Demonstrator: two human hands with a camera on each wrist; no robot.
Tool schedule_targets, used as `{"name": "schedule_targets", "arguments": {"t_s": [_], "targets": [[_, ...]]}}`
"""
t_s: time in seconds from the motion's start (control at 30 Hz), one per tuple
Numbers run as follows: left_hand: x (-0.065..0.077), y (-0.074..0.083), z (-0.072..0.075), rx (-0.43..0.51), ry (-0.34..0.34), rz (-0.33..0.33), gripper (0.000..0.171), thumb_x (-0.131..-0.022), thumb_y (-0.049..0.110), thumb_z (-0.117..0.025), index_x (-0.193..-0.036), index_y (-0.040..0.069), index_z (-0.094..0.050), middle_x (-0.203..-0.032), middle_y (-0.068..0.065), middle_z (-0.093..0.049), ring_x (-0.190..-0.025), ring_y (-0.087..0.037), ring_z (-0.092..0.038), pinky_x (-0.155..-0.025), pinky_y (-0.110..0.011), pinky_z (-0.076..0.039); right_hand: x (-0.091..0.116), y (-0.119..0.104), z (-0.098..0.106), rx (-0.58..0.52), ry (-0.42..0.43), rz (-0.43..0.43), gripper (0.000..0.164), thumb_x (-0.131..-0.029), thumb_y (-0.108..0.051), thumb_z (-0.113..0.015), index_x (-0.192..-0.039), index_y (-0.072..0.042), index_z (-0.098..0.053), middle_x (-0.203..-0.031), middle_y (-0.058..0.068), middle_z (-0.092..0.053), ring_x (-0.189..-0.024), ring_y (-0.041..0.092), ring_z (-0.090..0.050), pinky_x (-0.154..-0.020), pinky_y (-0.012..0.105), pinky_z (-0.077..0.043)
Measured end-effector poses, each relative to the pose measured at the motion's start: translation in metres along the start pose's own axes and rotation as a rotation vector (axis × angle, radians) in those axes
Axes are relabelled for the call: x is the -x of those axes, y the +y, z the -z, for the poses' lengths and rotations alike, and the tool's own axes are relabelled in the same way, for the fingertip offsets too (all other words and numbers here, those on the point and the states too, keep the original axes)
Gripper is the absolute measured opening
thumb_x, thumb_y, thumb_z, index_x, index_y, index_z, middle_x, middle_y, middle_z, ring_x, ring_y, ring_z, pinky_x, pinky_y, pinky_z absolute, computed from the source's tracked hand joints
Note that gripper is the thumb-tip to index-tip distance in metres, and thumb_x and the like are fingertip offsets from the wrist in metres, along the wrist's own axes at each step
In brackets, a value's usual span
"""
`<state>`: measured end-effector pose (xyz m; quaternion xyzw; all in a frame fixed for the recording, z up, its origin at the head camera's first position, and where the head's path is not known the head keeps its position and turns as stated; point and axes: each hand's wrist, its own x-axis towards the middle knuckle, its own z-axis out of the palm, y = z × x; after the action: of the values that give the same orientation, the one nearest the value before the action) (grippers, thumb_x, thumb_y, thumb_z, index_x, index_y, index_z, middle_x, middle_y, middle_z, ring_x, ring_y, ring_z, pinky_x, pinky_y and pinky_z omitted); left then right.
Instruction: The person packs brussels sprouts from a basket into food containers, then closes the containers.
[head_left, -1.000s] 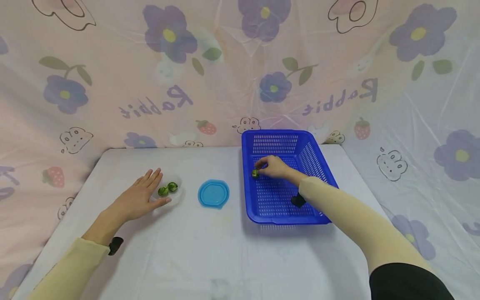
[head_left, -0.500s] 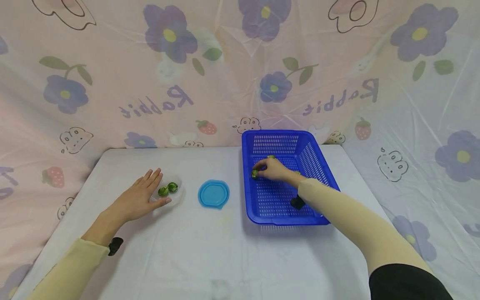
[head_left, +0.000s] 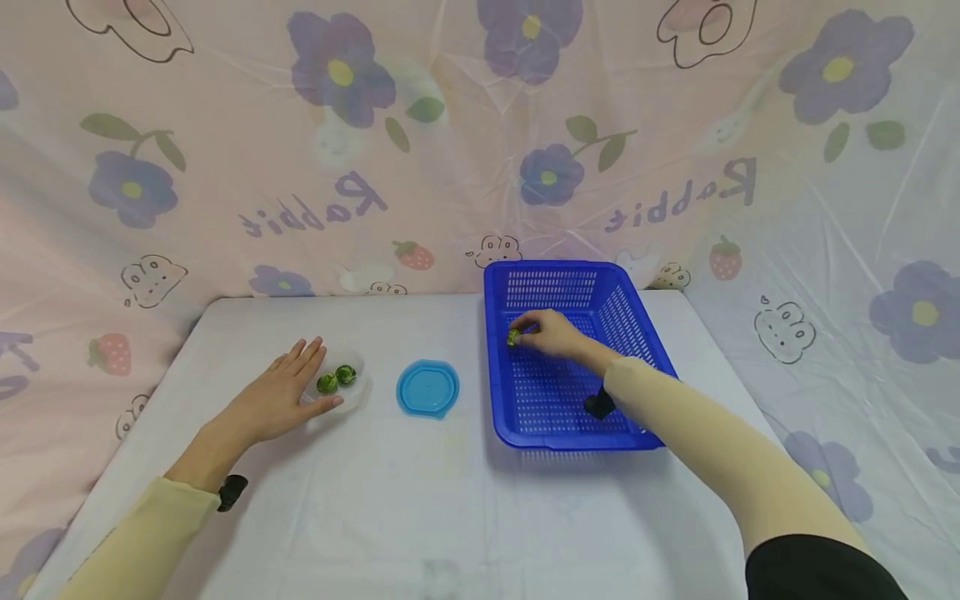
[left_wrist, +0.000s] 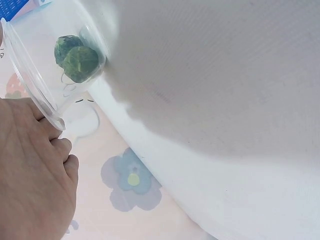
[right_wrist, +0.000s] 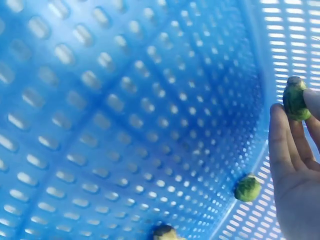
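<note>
My right hand (head_left: 555, 333) reaches into the blue plastic basket (head_left: 517, 435), pinching a Brussels sprout (right_wrist: 295, 102) between thumb and fingers near the left wall. In the right wrist view another sprout (right_wrist: 247, 188) lies lower in the basket, and part of a further one (right_wrist: 166, 233) shows at the bottom edge. At the left of the table, my left hand (head_left: 273, 402) touches the rim of a clear plastic cup (left_wrist: 37, 65), fingers extended and thumb spread. Two Brussels sprouts (left_wrist: 80, 64) sit inside that cup, side by side.
A light blue round lid (head_left: 427, 388) lies flat on the white table (head_left: 390, 508) between cup and basket. Behind the table hangs a patterned curtain (head_left: 450, 150), close to the basket's far side.
My right hand has raised the pinched sprout slightly from where it was near the basket's left side. Sprouts glimpsed around that hand half a second ago are hidden in the head view. The left hand stays put.
</note>
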<state>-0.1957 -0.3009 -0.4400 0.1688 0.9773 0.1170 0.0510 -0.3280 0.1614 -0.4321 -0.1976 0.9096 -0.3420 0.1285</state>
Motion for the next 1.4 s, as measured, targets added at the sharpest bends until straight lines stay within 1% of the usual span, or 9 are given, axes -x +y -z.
{"name": "schedule_targets", "arguments": {"t_s": [0.13, 0.3, 0.53, 0.67, 0.8, 0.87, 1.0, 1.17, 1.4], "targets": [[0.000, 0.000, 0.000, 0.000, 0.003, 0.001, 0.105, -0.099, 0.067, -0.055, -0.163, -0.008, -0.017, -0.172, -0.025, -0.010, -0.157, -0.047, -0.007, -0.126, -0.063, -0.013, 0.003, -0.004, 0.008, -0.056, 0.038, -0.003, 0.031, -0.101, -0.013, -0.068, -0.131, -0.003, -0.069, -0.130, 0.017, -0.069, -0.115, 0.033, -0.067, -0.099, 0.046, -0.057], [0.001, 0.002, 0.001, -0.001, 0.006, 0.001, 0.105, -0.099, 0.067, -0.055, -0.163, -0.008, -0.018, -0.172, -0.025, -0.010, -0.157, -0.047, -0.007, -0.126, -0.063, -0.013, 0.006, -0.009, 0.017, -0.097, 0.103, 0.009, 0.032, -0.101, -0.012, -0.068, -0.132, -0.003, -0.069, -0.131, 0.017, -0.068, -0.114, 0.033, -0.068, -0.097, 0.047, -0.058], [0.001, 0.003, 0.002, 0.003, 0.004, 0.001, 0.105, -0.099, 0.067, -0.055, -0.163, -0.008, -0.017, -0.172, -0.025, -0.009, -0.158, -0.047, -0.006, -0.126, -0.063, -0.012, 0.011, -0.026, 0.031, -0.205, 0.185, 0.012, 0.035, -0.101, -0.014, -0.070, -0.134, -0.006, -0.068, -0.131, 0.014, -0.068, -0.114, 0.031, -0.068, -0.095, 0.045, -0.058], [0.001, 0.002, 0.002, -0.001, 0.005, -0.002, 0.105, -0.099, 0.067, -0.055, -0.163, -0.008, -0.018, -0.172, -0.025, -0.010, -0.158, -0.047, -0.007, -0.126, -0.064, -0.013, 0.012, -0.039, 0.036, -0.251, 0.211, 0.056, 0.037, -0.101, -0.017, -0.070, -0.136, -0.006, -0.067, -0.134, 0.014, -0.067, -0.116, 0.031, -0.067, -0.094, 0.045, -0.059], [0.001, 0.002, 0.002, -0.008, 0.004, -0.002, 0.105, -0.100, 0.067, -0.054, -0.162, -0.008, -0.018, -0.172, -0.025, -0.010, -0.158, -0.047, -0.007, -0.126, -0.064, -0.013, 0.013, -0.055, 0.039, -0.284, 0.234, 0.102, 0.038, -0.100, -0.021, -0.072, -0.135, -0.008, -0.068, -0.136, 0.012, -0.067, -0.119, 0.029, -0.067, -0.099, 0.046, -0.057], [0.000, 0.002, 0.002, -0.010, 0.003, 0.000, 0.105, -0.099, 0.068, -0.054, -0.162, -0.008, -0.018, -0.172, -0.025, -0.010, -0.157, -0.047, -0.007, -0.126, -0.064, -0.013, 0.013, -0.065, 0.039, -0.310, 0.242, 0.121, 0.037, -0.099, -0.019, -0.073, -0.133, -0.008, -0.069, -0.136, 0.010, -0.067, -0.119, 0.028, -0.067, -0.101, 0.046, -0.056], [0.000, 0.002, 0.002, -0.005, 0.001, 0.002, 0.105, -0.099, 0.067, -0.055, -0.162, -0.008, -0.018, -0.171, -0.026, -0.010, -0.157, -0.047, -0.007, -0.125, -0.064, -0.013, 0.011, -0.085, 0.035, -0.352, 0.242, 0.175, 0.035, -0.098, -0.015, -0.073, -0.132, -0.006, -0.070, -0.134, 0.010, -0.068, -0.116, 0.027, -0.068, -0.098, 0.041, -0.058], [0.001, 0.003, 0.003, -0.003, 0.002, 0.001, 0.105, -0.099, 0.067, -0.055, -0.162, -0.009, -0.018, -0.171, -0.026, -0.010, -0.157, -0.048, -0.007, -0.125, -0.064, -0.014, 0.006, -0.111, 0.024, -0.406, 0.211, 0.254, 0.035, -0.096, -0.008, -0.074, -0.130, -0.002, -0.071, -0.130, 0.012, -0.070, -0.111, 0.028, -0.069, -0.092, 0.035, -0.060], [0.000, 0.003, 0.003, -0.008, 0.000, -0.003, 0.105, -0.099, 0.067, -0.055, -0.162, -0.009, -0.018, -0.171, -0.026, -0.010, -0.157, -0.047, -0.007, -0.125, -0.064, -0.013, 0.001, -0.147, 0.002, -0.446, 0.138, 0.325, 0.032, -0.095, -0.007, -0.075, -0.127, -0.002, -0.072, -0.121, 0.015, -0.072, -0.108, 0.025, -0.071, -0.092, 0.036, -0.061]]}}
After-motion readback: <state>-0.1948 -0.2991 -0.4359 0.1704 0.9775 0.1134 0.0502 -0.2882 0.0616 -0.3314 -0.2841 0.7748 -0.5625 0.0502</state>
